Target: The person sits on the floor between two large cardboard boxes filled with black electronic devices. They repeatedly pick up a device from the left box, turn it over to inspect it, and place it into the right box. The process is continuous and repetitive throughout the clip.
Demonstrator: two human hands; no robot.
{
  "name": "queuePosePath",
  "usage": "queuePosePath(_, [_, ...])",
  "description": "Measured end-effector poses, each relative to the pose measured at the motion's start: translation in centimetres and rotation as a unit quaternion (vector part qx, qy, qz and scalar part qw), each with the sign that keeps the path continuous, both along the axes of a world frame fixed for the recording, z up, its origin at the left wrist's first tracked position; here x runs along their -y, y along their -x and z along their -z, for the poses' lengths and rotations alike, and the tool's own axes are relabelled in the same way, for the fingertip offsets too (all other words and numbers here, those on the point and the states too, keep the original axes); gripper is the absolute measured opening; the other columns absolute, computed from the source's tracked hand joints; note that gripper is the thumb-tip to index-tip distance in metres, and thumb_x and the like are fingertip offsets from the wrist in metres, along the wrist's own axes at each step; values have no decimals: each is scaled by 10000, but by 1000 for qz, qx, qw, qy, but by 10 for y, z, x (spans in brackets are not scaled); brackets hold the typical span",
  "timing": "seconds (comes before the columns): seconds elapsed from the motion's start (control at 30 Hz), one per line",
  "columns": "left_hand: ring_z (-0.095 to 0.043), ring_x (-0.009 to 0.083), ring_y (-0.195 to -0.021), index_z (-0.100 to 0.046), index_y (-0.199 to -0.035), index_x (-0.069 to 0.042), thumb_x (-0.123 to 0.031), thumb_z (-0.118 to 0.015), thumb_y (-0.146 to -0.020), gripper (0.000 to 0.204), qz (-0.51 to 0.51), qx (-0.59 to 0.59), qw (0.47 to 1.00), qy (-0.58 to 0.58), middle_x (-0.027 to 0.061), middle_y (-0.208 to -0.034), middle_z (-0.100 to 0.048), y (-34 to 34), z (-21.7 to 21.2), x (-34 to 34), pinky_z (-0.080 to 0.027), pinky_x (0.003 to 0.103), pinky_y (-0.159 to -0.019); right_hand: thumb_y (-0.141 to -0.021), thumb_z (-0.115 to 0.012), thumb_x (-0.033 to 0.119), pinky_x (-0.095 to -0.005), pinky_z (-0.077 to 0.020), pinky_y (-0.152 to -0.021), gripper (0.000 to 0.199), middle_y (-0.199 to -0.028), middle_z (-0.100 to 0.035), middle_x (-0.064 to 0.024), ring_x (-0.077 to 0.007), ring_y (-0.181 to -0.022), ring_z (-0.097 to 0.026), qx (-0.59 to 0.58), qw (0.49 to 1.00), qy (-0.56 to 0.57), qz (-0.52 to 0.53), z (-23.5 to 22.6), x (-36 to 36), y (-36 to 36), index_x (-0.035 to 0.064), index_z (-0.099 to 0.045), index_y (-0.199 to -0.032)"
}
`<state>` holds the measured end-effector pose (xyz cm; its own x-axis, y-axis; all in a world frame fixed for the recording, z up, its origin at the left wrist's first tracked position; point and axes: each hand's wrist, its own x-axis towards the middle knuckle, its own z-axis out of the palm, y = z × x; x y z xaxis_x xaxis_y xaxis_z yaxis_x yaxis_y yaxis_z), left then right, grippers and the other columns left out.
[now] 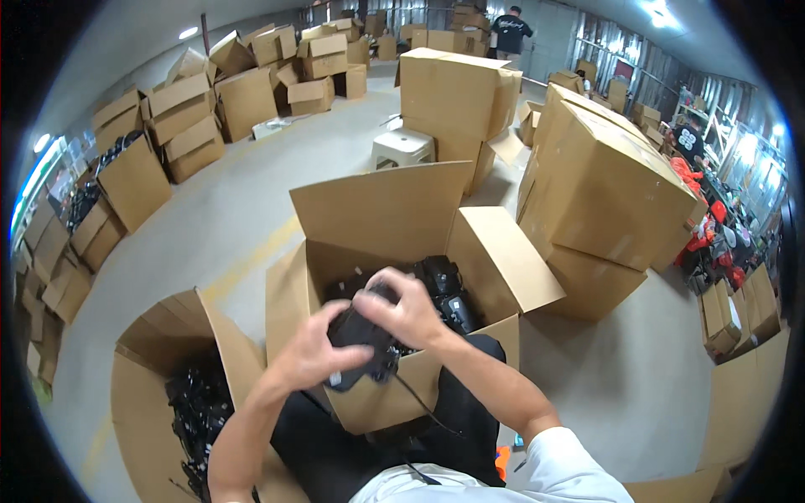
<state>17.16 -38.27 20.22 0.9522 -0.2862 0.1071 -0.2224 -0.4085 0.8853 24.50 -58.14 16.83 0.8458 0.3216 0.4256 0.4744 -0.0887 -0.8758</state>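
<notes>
Over the front edge of an open cardboard box (381,402) between my knees, both hands hold a black boxy plastic device (359,334). My left hand (312,356) grips its left side with the thumb along the near edge. From the upper right, my right hand (404,308) curls over its top; the fingers are slightly blurred. A thin black cable (423,402) trails below toward my right leg. Inside the box lie more black devices (440,281), some with small white labels. The device's exact kind cannot be made out.
At my left stands an open box (142,419) full of tangled black parts (199,411). Large cartons (604,180) are stacked at the right, with a white stool (402,149) farther ahead. More boxes (193,117) line the far left. A person (510,33) stands far back.
</notes>
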Motion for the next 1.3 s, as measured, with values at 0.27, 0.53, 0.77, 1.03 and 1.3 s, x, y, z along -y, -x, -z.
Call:
queuePosePath(0.27, [-625, 166, -1037, -525, -1341, -26, -358, -844, -874, 655, -221, 179, 936, 206, 91, -1154, -633, -12, 18, 34, -534, 308, -917, -1025, -602, 440, -242, -461, -816, 454, -923, -620, -9, -93, -884, -550, -100, 972, -201, 75, 2, 13, -3, -7, -629, -1098])
queuePosePath(0.53, [-659, 153, -1008, -537, -1293, 15, -285, -909, -806, 682, -143, 73, 964, 213, 77, -1101, -676, -9, 29, 39, -561, 305, -890, -968, -732, 379, -239, -490, -711, 399, -816, -621, 2, -74, -774, -563, -66, 972, -185, 126, 20, 25, 0, -6, -630, -998])
queuePosePath(0.77, [-685, 141, -890, -578, -1233, 30, -267, -908, -804, 618, -197, 47, 959, 197, 96, -1016, -709, -5, 37, 39, -578, 287, -819, -971, -717, 349, -254, -475, -694, 379, -803, -630, -11, -83, -760, -549, -67, 974, -171, 134, 38, 18, 1, -22, -640, -983])
queuePosePath(1.03, [-642, 137, -1010, -577, -1252, -20, -348, -895, -815, 632, -160, 35, 963, 216, 60, -1106, -675, -9, 37, 16, -542, 298, -912, -977, -695, 341, -247, -460, -685, 327, -811, -581, 17, -69, -765, -520, -72, 980, -157, 101, 28, 7, -6, 22, -626, -994])
queuePosePath(1.3, [-702, 182, -967, -584, -1250, 6, -194, -844, -860, 510, -149, 121, 973, 128, 138, -1067, -718, 10, 65, 25, -578, 318, -848, -1023, -526, 483, -243, -433, -760, 469, -896, -572, -17, -94, -843, -521, -109, 966, -201, 118, 109, 0, 0, 24, -620, -1038])
